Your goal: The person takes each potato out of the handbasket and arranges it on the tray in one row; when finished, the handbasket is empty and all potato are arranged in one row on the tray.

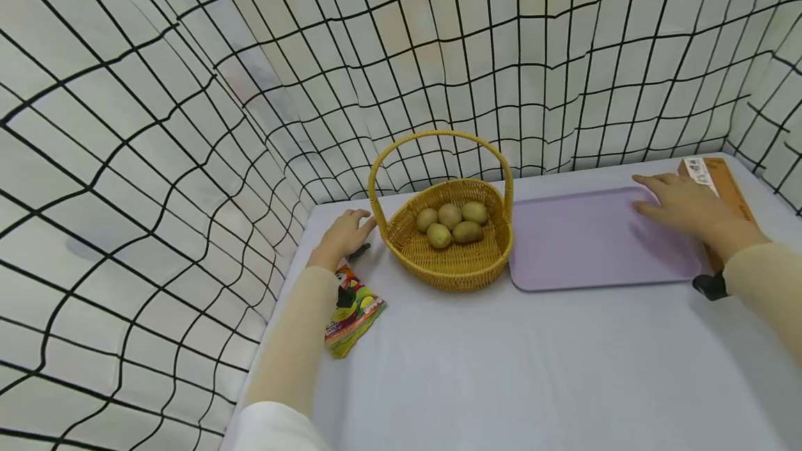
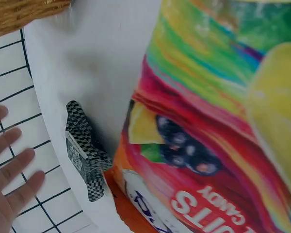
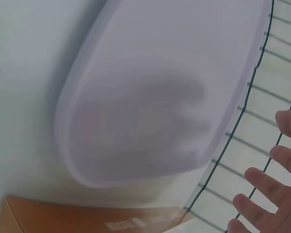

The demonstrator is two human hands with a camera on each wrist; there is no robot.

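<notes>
The left hand (image 1: 344, 232) lies on the pale surface (image 1: 501, 367) just left of the wicker basket (image 1: 447, 256), fingers straight and relaxed, holding nothing; whether the fingertips touch the basket's rim is hard to tell. The basket sits near the far edge and holds five small brown fruits (image 1: 451, 223). A bright candy packet (image 1: 351, 308) lies near the left forearm, with a small black-and-white checkered clip (image 2: 85, 150) beside it. Right of the basket, just beside it, lies a lilac tray (image 1: 583, 242). The right hand (image 1: 683, 207) hovers spread over the tray's far right part, fingers apart, gripping nothing. An orange-brown box (image 1: 727, 186) lies along the tray's right side.
</notes>
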